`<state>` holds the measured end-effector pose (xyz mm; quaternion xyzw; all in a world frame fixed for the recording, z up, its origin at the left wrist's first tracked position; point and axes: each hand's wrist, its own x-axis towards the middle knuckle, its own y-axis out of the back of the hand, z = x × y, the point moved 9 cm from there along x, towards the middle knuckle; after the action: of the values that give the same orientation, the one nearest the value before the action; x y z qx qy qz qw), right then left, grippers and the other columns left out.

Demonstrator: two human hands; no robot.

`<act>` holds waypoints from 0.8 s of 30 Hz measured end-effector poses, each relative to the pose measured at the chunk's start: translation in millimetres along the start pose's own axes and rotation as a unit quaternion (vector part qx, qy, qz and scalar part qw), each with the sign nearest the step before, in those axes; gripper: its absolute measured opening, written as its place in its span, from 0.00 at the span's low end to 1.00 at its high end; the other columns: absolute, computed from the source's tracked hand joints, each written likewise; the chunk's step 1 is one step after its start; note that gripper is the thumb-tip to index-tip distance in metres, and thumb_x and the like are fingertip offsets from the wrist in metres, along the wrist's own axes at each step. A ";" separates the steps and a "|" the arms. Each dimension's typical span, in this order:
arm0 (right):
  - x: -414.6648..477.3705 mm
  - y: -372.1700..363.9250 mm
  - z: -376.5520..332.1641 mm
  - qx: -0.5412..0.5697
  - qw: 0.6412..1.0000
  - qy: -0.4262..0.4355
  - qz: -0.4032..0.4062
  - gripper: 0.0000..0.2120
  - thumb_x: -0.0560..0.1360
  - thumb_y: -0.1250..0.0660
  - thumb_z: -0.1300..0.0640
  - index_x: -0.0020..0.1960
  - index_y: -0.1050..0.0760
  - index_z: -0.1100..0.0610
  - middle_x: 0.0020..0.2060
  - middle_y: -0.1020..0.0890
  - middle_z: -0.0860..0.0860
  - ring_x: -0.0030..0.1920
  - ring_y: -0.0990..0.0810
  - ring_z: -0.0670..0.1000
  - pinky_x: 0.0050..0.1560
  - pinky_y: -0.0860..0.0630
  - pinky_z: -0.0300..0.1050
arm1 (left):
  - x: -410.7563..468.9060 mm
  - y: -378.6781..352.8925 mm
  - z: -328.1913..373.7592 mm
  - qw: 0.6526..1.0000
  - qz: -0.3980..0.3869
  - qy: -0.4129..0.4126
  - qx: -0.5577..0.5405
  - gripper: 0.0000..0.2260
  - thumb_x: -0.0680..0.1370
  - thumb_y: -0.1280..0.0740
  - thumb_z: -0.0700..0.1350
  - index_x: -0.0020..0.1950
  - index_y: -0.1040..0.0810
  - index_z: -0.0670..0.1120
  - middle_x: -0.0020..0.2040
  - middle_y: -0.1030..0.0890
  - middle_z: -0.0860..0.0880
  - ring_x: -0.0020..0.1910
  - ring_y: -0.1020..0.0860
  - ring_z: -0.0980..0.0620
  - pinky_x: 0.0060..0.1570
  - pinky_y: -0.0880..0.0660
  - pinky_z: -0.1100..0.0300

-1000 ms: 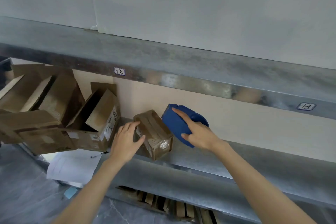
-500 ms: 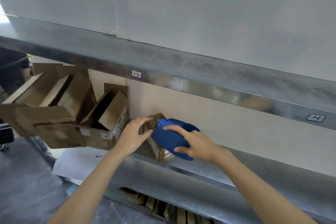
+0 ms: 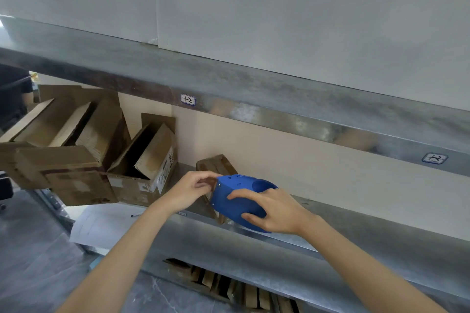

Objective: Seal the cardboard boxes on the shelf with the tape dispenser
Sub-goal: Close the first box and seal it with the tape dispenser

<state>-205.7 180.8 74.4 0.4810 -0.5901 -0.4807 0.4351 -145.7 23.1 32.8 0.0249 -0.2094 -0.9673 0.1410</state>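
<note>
A small closed cardboard box (image 3: 216,165) stands on the metal shelf (image 3: 356,226), mostly hidden behind a blue tape dispenser (image 3: 236,198). My right hand (image 3: 269,211) grips the dispenser from the right and presses it against the box's front. My left hand (image 3: 189,189) holds the box's left side, fingers pinched at the dispenser's front edge. Whether they pinch tape I cannot tell. Two open boxes lie tipped on the shelf to the left, a medium one (image 3: 145,160) and a large one (image 3: 61,145).
The upper shelf (image 3: 229,79) overhangs closely, carrying labels (image 3: 188,99). White paper (image 3: 101,223) sticks out under the open boxes. Flattened cardboard (image 3: 229,287) is stored below the shelf. A dark-clothed person (image 3: 12,94) stands at the far left.
The dispenser moved left from beside the small box to in front of it, covering it. My left hand shifted from the box's side up to the dispenser's front edge.
</note>
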 end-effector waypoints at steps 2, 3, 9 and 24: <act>-1.1 -1.7 -1.1 -0.003 1.000 0.002 0.001 0.19 0.80 0.40 0.46 0.70 0.37 0.37 0.26 0.32 0.49 0.25 0.35 0.49 0.29 0.38 0.43 | 0.5 -4.2 -2.9 1.000 -0.006 0.003 -0.009 0.18 0.81 0.38 0.32 0.58 0.18 0.53 0.55 0.16 0.56 0.59 0.20 0.58 0.61 0.26 0.64; -1.7 -2.1 -2.1 -0.004 1.000 0.003 0.000 0.19 0.80 0.40 0.46 0.70 0.36 0.37 0.26 0.32 0.49 0.25 0.35 0.49 0.29 0.38 0.44 | 0.7 -5.4 -4.5 1.000 -0.008 0.006 -0.013 0.17 0.80 0.38 0.32 0.57 0.18 0.51 0.54 0.15 0.55 0.58 0.20 0.58 0.61 0.26 0.64; -3.4 -4.7 -5.4 -0.012 1.000 0.004 -0.002 0.20 0.80 0.40 0.45 0.71 0.37 0.37 0.24 0.34 0.50 0.25 0.36 0.48 0.29 0.39 0.43 | 2.6 -7.3 -8.0 1.000 -0.006 0.010 -0.008 0.16 0.78 0.36 0.28 0.52 0.17 0.47 0.50 0.15 0.52 0.52 0.18 0.58 0.53 0.24 0.65; -5.0 -4.6 2.6 0.015 0.999 -0.024 -0.014 0.22 0.79 0.36 0.42 0.71 0.38 0.36 0.24 0.37 0.49 0.26 0.36 0.48 0.31 0.39 0.38 | 9.9 -12.4 -18.7 0.998 0.053 0.002 -0.027 0.17 0.76 0.39 0.24 0.50 0.18 0.42 0.48 0.15 0.47 0.49 0.17 0.47 0.48 0.21 0.53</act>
<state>-206.8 185.9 69.2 0.4846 -0.6006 -0.4891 0.4064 -156.4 23.6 10.7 0.0121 -0.1834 -0.9637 0.1935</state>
